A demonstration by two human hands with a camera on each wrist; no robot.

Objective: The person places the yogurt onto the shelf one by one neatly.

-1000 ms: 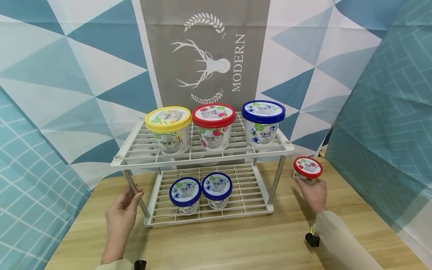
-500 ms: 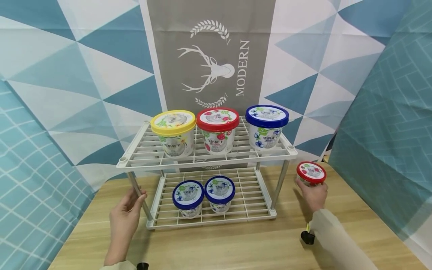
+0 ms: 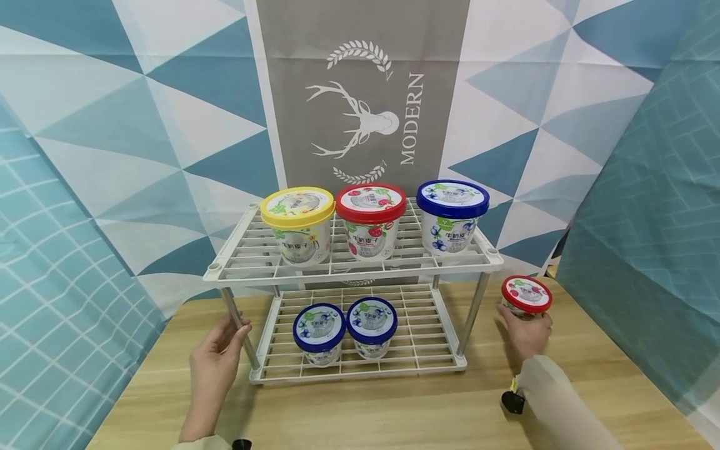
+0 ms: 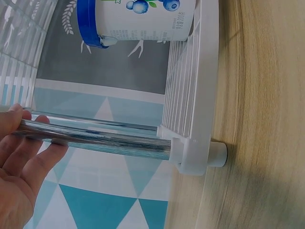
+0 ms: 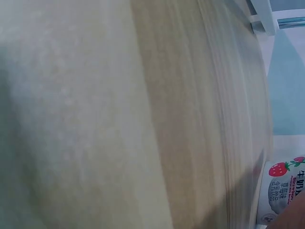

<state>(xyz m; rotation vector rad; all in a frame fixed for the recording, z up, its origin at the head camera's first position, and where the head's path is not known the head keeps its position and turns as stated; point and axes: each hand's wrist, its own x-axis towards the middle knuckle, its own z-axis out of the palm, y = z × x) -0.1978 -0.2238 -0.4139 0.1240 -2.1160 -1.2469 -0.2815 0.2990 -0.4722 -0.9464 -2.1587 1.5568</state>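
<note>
In the head view my left hand [image 3: 215,369] holds the front left metal post [image 4: 105,136] of a white two-tier wire rack [image 3: 360,274]. The left wrist view has the thumb and fingertips at that post, well above its foot. Off the rack's right side, my right hand [image 3: 529,335] grips a small strawberry tub [image 3: 526,295] with a red lid, thumb on its left and fingers on its right. Only part of this tub's printed side shows in the right wrist view. Two small blueberry tubs [image 3: 319,328] with blue lids stand side by side on the lower shelf.
Along the upper shelf stand three larger tubs: a yellow-lidded tub [image 3: 298,219], a red-lidded strawberry tub [image 3: 371,215] and a blue-lidded blueberry tub [image 3: 452,215]. The rack rests on a wooden table [image 3: 360,419]. Patterned cloth [image 3: 202,94] hangs behind and at both sides.
The head view has shifted, so the whole scene sits slightly lower and further right. Both hands keep their holds, and the rack and tubs stay in place.
</note>
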